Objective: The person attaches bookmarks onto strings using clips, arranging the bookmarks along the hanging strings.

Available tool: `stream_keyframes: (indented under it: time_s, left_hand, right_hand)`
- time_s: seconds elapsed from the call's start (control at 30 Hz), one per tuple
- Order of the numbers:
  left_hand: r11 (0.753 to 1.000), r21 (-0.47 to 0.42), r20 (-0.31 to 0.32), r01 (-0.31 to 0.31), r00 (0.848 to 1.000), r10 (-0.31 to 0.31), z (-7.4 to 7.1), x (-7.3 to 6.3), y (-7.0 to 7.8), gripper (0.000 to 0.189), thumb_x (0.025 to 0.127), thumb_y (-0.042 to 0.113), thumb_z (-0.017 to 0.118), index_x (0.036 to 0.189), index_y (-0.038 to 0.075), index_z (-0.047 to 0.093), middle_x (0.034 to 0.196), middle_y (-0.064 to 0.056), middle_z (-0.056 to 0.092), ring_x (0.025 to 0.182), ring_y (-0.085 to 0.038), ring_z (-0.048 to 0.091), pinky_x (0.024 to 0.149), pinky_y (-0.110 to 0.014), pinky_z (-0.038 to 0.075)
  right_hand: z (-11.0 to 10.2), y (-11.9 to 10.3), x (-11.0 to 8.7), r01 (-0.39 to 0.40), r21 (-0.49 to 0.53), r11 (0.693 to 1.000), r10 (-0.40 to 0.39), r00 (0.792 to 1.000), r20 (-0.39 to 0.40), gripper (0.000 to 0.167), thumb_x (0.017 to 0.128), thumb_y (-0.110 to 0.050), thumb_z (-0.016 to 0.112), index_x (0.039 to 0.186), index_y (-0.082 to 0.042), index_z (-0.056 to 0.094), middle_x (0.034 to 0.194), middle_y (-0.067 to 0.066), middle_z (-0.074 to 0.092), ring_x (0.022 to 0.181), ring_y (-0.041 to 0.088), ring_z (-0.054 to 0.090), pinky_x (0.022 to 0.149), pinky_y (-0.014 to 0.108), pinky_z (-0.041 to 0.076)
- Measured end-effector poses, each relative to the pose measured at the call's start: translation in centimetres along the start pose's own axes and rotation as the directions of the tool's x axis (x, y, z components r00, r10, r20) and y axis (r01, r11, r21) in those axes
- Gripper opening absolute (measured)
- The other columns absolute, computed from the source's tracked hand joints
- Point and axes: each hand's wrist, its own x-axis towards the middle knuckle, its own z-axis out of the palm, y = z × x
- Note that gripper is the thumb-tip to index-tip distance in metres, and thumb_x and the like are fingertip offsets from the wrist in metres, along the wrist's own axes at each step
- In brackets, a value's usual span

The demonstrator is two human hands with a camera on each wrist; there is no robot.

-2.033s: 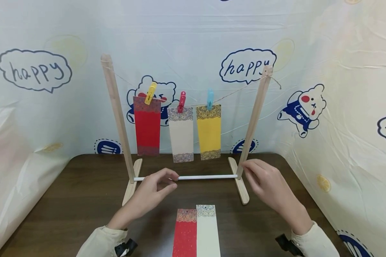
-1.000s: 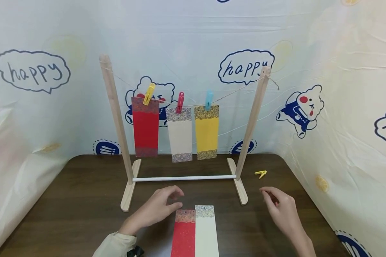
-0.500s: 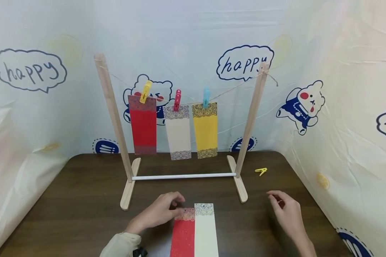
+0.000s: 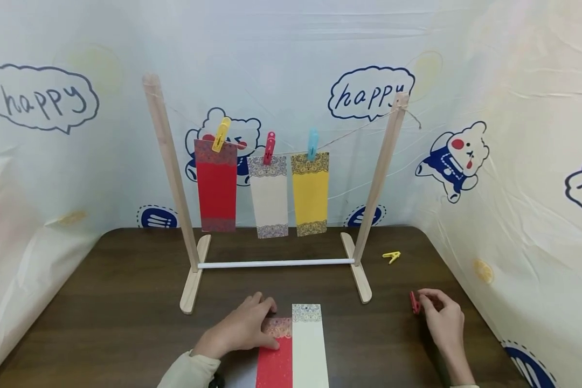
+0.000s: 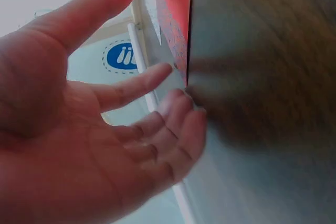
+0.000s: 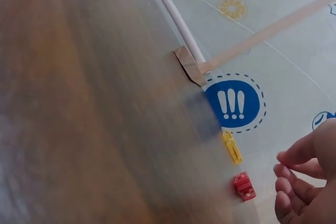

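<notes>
My left hand [image 4: 246, 327] reaches over the top left corner of a red patterned card [image 4: 274, 361], its thumb over the card and the other fingers beyond its end. In the left wrist view, the fingers of the left hand [image 5: 121, 124] are spread and loosely bent around nothing. A white patterned card [image 4: 310, 345] lies alongside the red one. On the right, my right hand [image 4: 443, 318] is beside a red clothespin [image 4: 414, 303]. The right wrist view has that clothespin [image 6: 244, 186] on the table, apart from the loosely bent fingertips. Farther back lies a yellow clothespin [image 4: 391, 257].
Behind the cards stands a wooden frame [image 4: 380, 178] with a white crossbar [image 4: 276, 263]. From its string hang a red card [image 4: 216, 188], a white card [image 4: 269, 196] and a yellow card [image 4: 310, 194], each clipped by a clothespin. A printed sheet [image 4: 281, 43] backs the table.
My left hand has come down from near the crossbar to the red card on the table. My right hand has moved back and rightward from the frame's post; the yellow, then red clothespin came into sight.
</notes>
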Motion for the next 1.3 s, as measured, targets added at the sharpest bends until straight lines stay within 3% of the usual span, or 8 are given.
stream_keyframes:
  time_s: [0.2, 0.37, 0.57, 0.7, 0.8, 0.93, 1.07, 1.3]
  left_hand:
    - [0.987, 0.132, 0.023, 0.094, 0.995, -0.098, 0.5, -0.5, 0.5, 0.1, 0.059, 0.045, 0.094, 0.133, -0.005, 0.048, 0.133, -0.029, 0.05, 0.125, -0.048, 0.047, 0.092, -0.06, 0.048]
    - [0.986, 0.114, 0.039, 0.124, 0.991, -0.129, 0.2, -0.8, 0.3, 0.11, 0.059, 0.045, 0.095, 0.136, -0.014, 0.043, 0.135, -0.033, 0.048, 0.128, -0.05, 0.046, 0.098, -0.059, 0.045]
    - [0.994, 0.029, 0.029, 0.105, 0.994, -0.106, -0.4, -0.8, -0.1, 0.11, 0.062, 0.042, 0.094, 0.139, -0.013, 0.038, 0.138, -0.034, 0.044, 0.131, -0.05, 0.043, 0.101, -0.059, 0.043]
    - [0.992, -0.109, -0.002, 0.071, 0.997, -0.071, -1.0, -0.4, -0.5, 0.079, 0.07, 0.031, 0.091, 0.122, -0.004, 0.043, 0.102, -0.021, 0.061, 0.096, -0.036, 0.06, 0.076, -0.048, 0.053]
    - [0.973, -0.225, -0.03, 0.049, 0.998, -0.057, -1.4, 0.1, -0.6, 0.059, 0.076, 0.023, 0.087, 0.107, 0.008, 0.039, 0.075, -0.006, 0.056, 0.07, -0.021, 0.051, 0.057, -0.036, 0.045]
    - [0.941, -0.339, -0.096, -0.014, 0.995, -0.02, -1.9, 0.5, -0.6, 0.051, 0.082, 0.012, 0.081, 0.109, 0.009, 0.037, 0.071, -0.001, 0.06, 0.063, -0.016, 0.054, 0.055, -0.031, 0.046]
    - [0.919, -0.389, -0.163, -0.069, 0.987, 0.005, -2.2, 0.5, -0.4, 0.049, 0.086, 0.005, 0.076, 0.117, 0.01, 0.039, 0.071, 0.001, 0.062, 0.057, -0.014, 0.056, 0.058, -0.028, 0.048]
    - [0.885, -0.451, -0.294, -0.119, 0.956, -0.021, -3.3, 0.8, -0.3, 0.057, 0.087, 0.003, 0.075, 0.132, 0.011, 0.042, 0.073, -0.001, 0.061, 0.062, -0.017, 0.06, 0.062, -0.027, 0.049]
  right_hand:
    - [0.4, 0.4, 0.0, 0.027, -0.027, 0.999, -0.026, 0.999, 0.018, 0.017, 0.093, -0.014, 0.069, 0.109, -0.011, 0.072, 0.098, 0.004, 0.071, 0.075, 0.003, 0.055, 0.061, 0.022, 0.04]
    - [0.5, 0.3, -0.1, 0.043, -0.03, 0.999, -0.043, 0.999, 0.002, 0.021, 0.093, -0.013, 0.068, 0.114, -0.01, 0.07, 0.103, 0.006, 0.07, 0.081, 0.003, 0.054, 0.065, 0.019, 0.039]
    - [0.8, 0.4, -0.2, 0.088, -0.086, 0.992, -0.079, 0.992, 0.098, 0.032, 0.092, -0.015, 0.07, 0.121, -0.001, 0.063, 0.113, 0.017, 0.063, 0.089, 0.021, 0.06, 0.071, 0.028, 0.044]
    - [1.0, 0.7, -0.2, 0.103, -0.106, 0.989, -0.091, 0.99, 0.112, 0.043, 0.086, -0.014, 0.076, 0.121, 0.004, 0.059, 0.111, 0.022, 0.059, 0.091, 0.031, 0.061, 0.077, 0.039, 0.044]
    - [1.1, 0.9, -0.1, 0.102, -0.118, 0.988, -0.09, 0.991, 0.099, 0.045, 0.083, -0.012, 0.078, 0.121, 0.004, 0.059, 0.105, 0.021, 0.061, 0.091, 0.032, 0.061, 0.076, 0.04, 0.044]
    - [1.2, 0.9, -0.1, 0.12, -0.113, 0.986, -0.107, 0.988, 0.112, 0.041, 0.084, -0.004, 0.075, 0.121, 0.004, 0.059, 0.099, 0.017, 0.066, 0.087, 0.028, 0.062, 0.07, 0.03, 0.045]
    - [1.3, 0.9, -0.1, 0.122, -0.1, 0.987, -0.109, 0.986, 0.125, 0.039, 0.086, 0.0, 0.071, 0.123, 0.004, 0.06, 0.098, 0.015, 0.068, 0.084, 0.024, 0.062, 0.063, 0.024, 0.044]
    - [1.3, 1.1, 0.0, 0.139, -0.116, 0.983, -0.125, 0.985, 0.117, 0.033, 0.086, 0.0, 0.071, 0.118, 0.004, 0.065, 0.093, 0.012, 0.069, 0.08, 0.019, 0.059, 0.064, 0.023, 0.043]
